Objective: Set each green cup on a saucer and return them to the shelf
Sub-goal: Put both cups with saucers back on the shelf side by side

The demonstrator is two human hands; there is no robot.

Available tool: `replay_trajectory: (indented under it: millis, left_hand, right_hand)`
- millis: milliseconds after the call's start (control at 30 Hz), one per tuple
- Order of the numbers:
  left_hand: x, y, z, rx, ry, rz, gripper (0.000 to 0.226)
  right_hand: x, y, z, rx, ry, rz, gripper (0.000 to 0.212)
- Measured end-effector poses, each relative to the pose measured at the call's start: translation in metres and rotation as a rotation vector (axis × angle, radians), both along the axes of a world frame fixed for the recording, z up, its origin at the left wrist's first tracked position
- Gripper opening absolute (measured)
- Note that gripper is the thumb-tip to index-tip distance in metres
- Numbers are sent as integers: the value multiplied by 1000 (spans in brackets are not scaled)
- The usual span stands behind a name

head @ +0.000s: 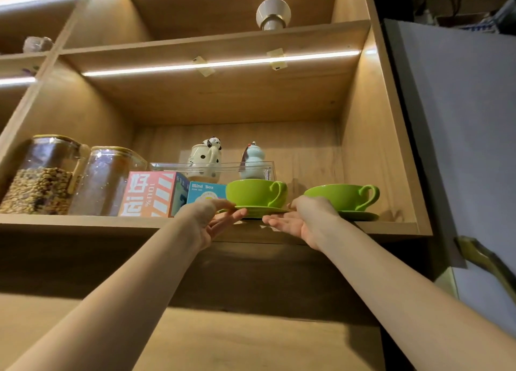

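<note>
Two green cups stand on green saucers on the wooden shelf point(83, 221). The left cup point(252, 193) sits on its saucer point(259, 211) at the shelf's front edge. My left hand point(209, 220) pinches that saucer's left rim, thumb on top and fingers underneath. On the saucer's right rim is my right hand point(304, 220), palm up, thumb above and fingers spread below. The right cup point(335, 197) rests on its own saucer point(360, 215) further right, partly hidden behind my right hand. Both cup handles point right.
Two glass jars point(42, 175) point(106, 181) stand at the shelf's left, then a pink box point(150, 194) and a blue box point(205, 192) close to the left saucer. A clear tray with two ceramic figures point(209, 158) sits behind. A white door point(460, 147) hangs open at right.
</note>
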State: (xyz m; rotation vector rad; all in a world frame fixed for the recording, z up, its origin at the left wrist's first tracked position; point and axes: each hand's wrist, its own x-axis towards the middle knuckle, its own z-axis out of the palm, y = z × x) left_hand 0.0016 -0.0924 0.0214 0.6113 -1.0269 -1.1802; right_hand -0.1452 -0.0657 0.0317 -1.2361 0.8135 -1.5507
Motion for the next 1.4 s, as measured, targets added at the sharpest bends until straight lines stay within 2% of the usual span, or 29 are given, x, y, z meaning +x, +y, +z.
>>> replay_trajectory:
  millis: [100,167,233,300,333,400,500,667,833,1033,1100,1200,1300,1400]
  left_hand:
    - [-1,-3,-3,-34,31,46,52]
    - [-3,-8,-11,-162,-54,262,43]
    - [-9,-9,-25,-432,-338,727,39]
    - [-16,-5,-45,-675,-577,1093,38]
    - [-19,-5,-54,-771,-664,1158,41]
    - [-23,-13,-68,-898,-875,1197,55]
    - [-21,-34,-81,-933,-1116,1199,75]
    - [-20,-41,-81,-879,-1262,1257,76]
    - [-19,-42,-80,-876,-1197,1165,73]
    - [-17,-42,-77,-872,-1256,1140,71]
    - [-16,-38,-75,-879,-1193,1062,74]
    - [-12,-36,-66,-831,-1005,962,80]
    - [0,-43,-51,-673,-1056,1050,83]
    - [6,-45,-52,-675,-1140,1113,89]
  right_hand:
    - [-6,6,0,-28,19,30,38]
    - [-9,13,-3,-62,74,-23,36]
    - [-14,8,-19,-296,340,-349,34]
    - [-18,4,-42,-670,743,-741,38]
    - [-18,0,-52,-790,930,-826,42]
    - [-16,-9,-67,-876,1193,-845,53]
    - [-11,-17,-74,-846,1387,-891,65]
    - [-5,-21,-72,-795,1403,-931,67]
    - [0,-26,-71,-729,1386,-932,66]
    - [3,-26,-69,-691,1393,-944,67]
    - [5,-25,-67,-691,1345,-930,66]
    - [8,-21,-67,-758,1297,-906,64]
    - [12,-19,-69,-864,1415,-874,66]
    - [11,-20,-70,-853,1472,-854,67]
